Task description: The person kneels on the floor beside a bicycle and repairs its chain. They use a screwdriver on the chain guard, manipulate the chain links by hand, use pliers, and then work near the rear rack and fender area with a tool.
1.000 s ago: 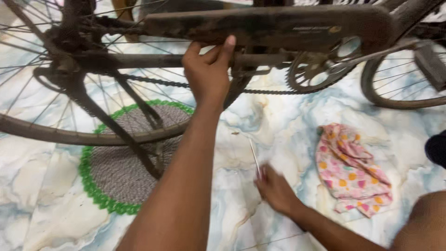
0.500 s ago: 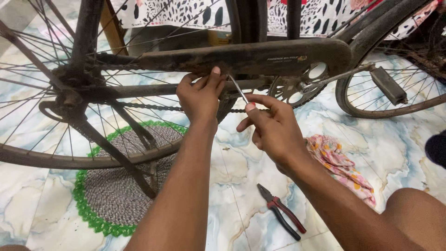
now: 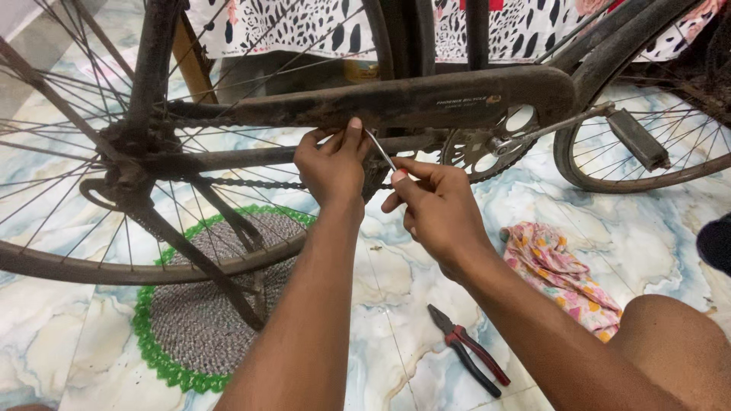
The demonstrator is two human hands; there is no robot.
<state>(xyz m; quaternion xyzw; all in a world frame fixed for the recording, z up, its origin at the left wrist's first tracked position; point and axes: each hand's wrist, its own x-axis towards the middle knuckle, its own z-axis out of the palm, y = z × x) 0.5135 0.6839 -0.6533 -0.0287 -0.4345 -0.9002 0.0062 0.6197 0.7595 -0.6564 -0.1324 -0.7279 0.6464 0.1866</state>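
nearest, the floor (image 3: pixel 647 243) is glossy marble-look tile, white veined with pale blue and tan, thin grout lines crossing it. on it, near and right of middle, lie pliers (image 3: pixel 470 350) with red and black handles, jaws pointing far-left. just right of them is a crumpled pink cloth (image 3: pixel 560 274) with a soft floral print. to the left sits a round woven mat (image 3: pixel 198 320), grey in the middle with a frilly green edge.

further in, both forearms reach away from the camera. the right hand (image 3: pixel 438 209) pinches a thin, shiny metal rod (image 3: pixel 381 151) between thumb and forefinger, the other fingers curled in. the rod slants up to the far-left, its tip beside the left thumb. the left hand (image 3: pixel 333 164) grips the lower edge of the dusty, rust-brown chain guard (image 3: pixel 396 103), thumb pressed up on it.

beyond stands the bicycle: a spoked rear wheel (image 3: pixel 68 190) at left, a greasy chain (image 3: pixel 251 183), a toothed chainring (image 3: pixel 476 148), and a blocky pedal (image 3: pixel 638 139) at right. farthest back hangs a white fabric (image 3: pixel 282 27) with black spots.
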